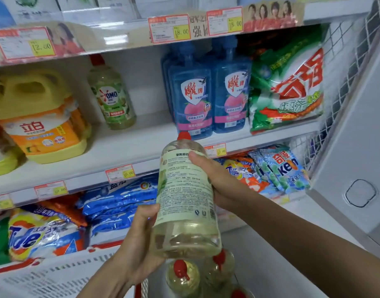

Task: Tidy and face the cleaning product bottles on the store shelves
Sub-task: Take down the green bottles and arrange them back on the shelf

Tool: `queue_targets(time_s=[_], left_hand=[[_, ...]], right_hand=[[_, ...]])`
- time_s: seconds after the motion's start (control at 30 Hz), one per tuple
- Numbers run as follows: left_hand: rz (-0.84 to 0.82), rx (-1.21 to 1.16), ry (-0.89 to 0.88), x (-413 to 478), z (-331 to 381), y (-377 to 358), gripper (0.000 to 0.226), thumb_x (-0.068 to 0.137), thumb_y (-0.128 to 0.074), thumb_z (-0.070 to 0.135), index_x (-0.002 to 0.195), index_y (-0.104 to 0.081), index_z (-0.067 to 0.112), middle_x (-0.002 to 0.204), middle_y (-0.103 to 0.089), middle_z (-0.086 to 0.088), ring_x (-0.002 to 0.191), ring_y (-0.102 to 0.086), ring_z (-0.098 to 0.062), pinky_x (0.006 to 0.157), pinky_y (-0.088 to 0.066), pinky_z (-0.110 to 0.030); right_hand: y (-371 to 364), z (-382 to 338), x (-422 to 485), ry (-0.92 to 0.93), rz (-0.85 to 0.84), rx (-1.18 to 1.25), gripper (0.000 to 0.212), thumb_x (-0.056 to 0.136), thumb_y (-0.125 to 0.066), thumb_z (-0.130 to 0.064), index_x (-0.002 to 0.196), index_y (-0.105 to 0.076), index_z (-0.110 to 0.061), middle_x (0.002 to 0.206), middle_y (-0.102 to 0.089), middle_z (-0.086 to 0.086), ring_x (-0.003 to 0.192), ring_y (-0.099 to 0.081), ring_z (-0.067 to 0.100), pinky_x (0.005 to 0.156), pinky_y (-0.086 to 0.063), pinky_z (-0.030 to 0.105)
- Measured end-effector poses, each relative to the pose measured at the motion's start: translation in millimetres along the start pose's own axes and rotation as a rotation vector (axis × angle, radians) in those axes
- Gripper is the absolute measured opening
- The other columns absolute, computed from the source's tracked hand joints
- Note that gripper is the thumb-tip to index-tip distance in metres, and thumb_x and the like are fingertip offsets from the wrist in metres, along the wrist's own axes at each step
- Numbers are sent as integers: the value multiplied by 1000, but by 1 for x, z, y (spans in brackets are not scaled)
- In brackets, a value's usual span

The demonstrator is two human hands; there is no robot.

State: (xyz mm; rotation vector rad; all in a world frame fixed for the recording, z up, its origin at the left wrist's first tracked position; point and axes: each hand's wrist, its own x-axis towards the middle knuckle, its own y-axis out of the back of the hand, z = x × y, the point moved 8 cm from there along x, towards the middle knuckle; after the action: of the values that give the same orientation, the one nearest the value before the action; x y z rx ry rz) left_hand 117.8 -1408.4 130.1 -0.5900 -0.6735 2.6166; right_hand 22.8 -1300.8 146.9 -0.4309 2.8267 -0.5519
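Note:
I hold a clear bottle of pale yellow liquid (184, 203) with a red cap in front of the middle shelf (124, 151), its back label facing me. My left hand (139, 237) grips its base from the left. My right hand (214, 179) grips its right side, thumb across the label. A matching OMO bottle (111, 95) stands on that shelf, front label out. Two blue dish-soap bottles (208, 95) stand to its right, and a yellow jug (42, 117) to its left.
More red-capped bottles (197, 274) sit in a basket below my hands. A green-and-red detergent bag (290, 87) fills the shelf's right end. Detergent bags (44, 231) lie on the lower shelf. A white freezer (352, 147) stands on the right.

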Motion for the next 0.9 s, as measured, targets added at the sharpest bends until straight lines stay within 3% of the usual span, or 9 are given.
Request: queue_targets(time_s=[0.13, 0.23, 0.33, 0.43, 0.53, 0.6, 0.67, 0.77, 0.9], left_hand=[[9, 234, -109, 6, 12, 2, 110, 39, -89, 63, 129, -57, 9, 122, -67, -16, 107, -68, -31, 74, -59, -34], [132, 488, -182, 7, 13, 10, 113, 41, -86, 69, 135, -49, 19, 121, -70, 1, 110, -67, -19, 81, -57, -28], [210, 550, -266, 7, 16, 15, 99, 47, -85, 65, 132, -51, 28, 117, -71, 8, 107, -68, -14, 80, -56, -25], [419, 749, -395, -2, 33, 21, 74, 53, -78, 60, 119, -53, 38, 103, -70, 24, 91, -68, 2, 72, -55, -20], [622, 1195, -526, -11, 46, 16, 68, 49, -66, 75, 105, -42, 44, 90, -66, 26, 80, -62, 3, 66, -50, -29], [644, 1381, -554, -11, 44, 12, 68, 50, -60, 80, 104, -35, 46, 92, -60, 26, 78, -57, 3, 61, -44, -26], [561, 1313, -559, -10, 46, 16, 63, 56, -61, 78, 104, -42, 41, 96, -61, 23, 86, -60, 2, 67, -47, -23], [310, 921, -496, -3, 47, 29, 53, 71, -56, 69, 113, -56, 38, 112, -63, 12, 112, -58, -4, 91, -48, -25], [45, 664, -215, 17, 17, 31, 83, 59, -68, 80, 126, -59, 32, 115, -67, 3, 119, -59, -20, 99, -47, -33]], right_hand=[[7, -16, -10, 166, 20, -90, 71, 72, -84, -26, 133, -48, -20, 117, -70, 14, 101, -72, 29, 80, -60, 42], [2, -19, -20, 257, -3, -216, 71, 75, -82, -16, 135, -44, -24, 116, -70, 7, 100, -72, 21, 79, -59, 33], [-2, -31, -24, 271, -34, -362, 74, 80, -78, -26, 143, -37, -28, 123, -65, -5, 103, -69, 9, 83, -57, 27], [0, -51, -27, 296, 15, -410, 97, 67, -74, -49, 149, -27, -28, 125, -58, -16, 105, -62, -3, 83, -51, 19], [-7, -47, -26, 329, 65, -364, 78, 64, -82, -54, 128, -47, -25, 112, -66, -10, 99, -68, 4, 86, -56, 29], [-3, -41, -25, 395, 153, -328, 70, 60, -91, -43, 115, -53, -23, 106, -71, -2, 94, -71, 11, 84, -57, 35], [2, -39, -22, 447, 135, -276, 71, 56, -88, -36, 115, -54, -18, 103, -72, 3, 92, -72, 17, 80, -58, 35], [2, -42, -22, 485, -24, -197, 67, 57, -77, -33, 117, -52, -15, 94, -72, -2, 87, -71, 16, 73, -57, 30], [-9, -35, -18, 439, -232, -133, 89, 56, -82, -37, 132, -43, -12, 109, -66, 9, 99, -65, 27, 83, -54, 43]])
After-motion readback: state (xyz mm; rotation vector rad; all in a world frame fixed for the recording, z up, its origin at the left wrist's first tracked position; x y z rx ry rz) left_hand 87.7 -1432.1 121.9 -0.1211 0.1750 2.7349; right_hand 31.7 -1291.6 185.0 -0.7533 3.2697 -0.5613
